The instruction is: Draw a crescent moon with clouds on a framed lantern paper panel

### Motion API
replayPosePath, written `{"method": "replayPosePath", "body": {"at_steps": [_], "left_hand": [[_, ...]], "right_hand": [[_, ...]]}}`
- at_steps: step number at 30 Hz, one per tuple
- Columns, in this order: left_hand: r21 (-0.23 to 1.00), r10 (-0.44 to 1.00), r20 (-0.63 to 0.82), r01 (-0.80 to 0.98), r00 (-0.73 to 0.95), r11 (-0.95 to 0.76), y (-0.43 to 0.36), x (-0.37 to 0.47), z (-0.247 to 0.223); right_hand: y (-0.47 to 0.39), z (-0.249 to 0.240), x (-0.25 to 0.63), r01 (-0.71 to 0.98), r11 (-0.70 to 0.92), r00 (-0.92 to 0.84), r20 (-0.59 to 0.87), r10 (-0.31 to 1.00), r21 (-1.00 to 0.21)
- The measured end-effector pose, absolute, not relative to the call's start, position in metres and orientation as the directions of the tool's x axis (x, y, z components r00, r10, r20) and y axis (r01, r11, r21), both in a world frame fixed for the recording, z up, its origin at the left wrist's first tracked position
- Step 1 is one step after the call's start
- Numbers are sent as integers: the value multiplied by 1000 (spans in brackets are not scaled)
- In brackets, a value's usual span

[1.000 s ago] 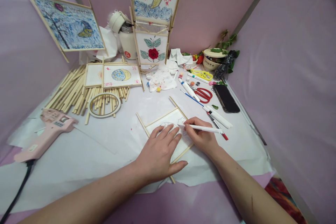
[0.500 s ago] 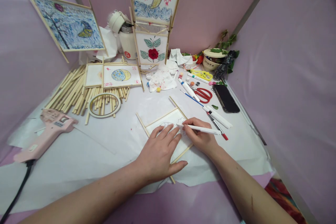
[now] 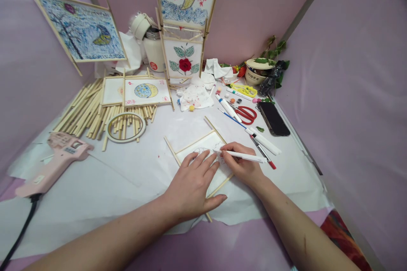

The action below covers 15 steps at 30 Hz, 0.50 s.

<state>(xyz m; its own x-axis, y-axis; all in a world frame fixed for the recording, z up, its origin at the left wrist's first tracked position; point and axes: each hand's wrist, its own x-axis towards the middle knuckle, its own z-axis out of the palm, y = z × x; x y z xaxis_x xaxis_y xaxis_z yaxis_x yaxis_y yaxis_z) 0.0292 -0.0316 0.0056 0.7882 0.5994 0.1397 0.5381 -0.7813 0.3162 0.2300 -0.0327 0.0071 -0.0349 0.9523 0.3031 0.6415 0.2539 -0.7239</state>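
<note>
A small white sheet framed with thin wooden sticks [image 3: 195, 142] lies tilted on the table in front of me. Dark drawn lines show on it, partly covered by my hands. My left hand [image 3: 195, 182] rests flat on the sheet, fingers spread and thumb out to the side. In my right hand [image 3: 243, 165] is a slim white marker pen [image 3: 246, 156], pinched near its tip. That tip meets the sheet close to my left fingertips, by the drawn lines.
Left of the frame lie a pink hot glue gun [image 3: 55, 161], a tape roll [image 3: 110, 135] and a pile of wooden sticks [image 3: 74, 112]. Rightward are red-handled scissors [image 3: 247, 115], several pens and a phone [image 3: 273, 118]. Framed drawings [image 3: 184, 57] and a bottle [image 3: 154, 51] stand behind.
The view has shifted very slightly. Both hands and the marker pen stay in nearly the same place on the sheet.
</note>
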Motion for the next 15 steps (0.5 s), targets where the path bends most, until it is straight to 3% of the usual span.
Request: {"method": "replayPosePath", "body": {"at_steps": [15], "left_hand": [[313, 600, 142, 539, 787, -782, -32, 30, 7]], "right_hand": [[-32, 7, 230, 652, 264, -39, 316, 948, -711]]}}
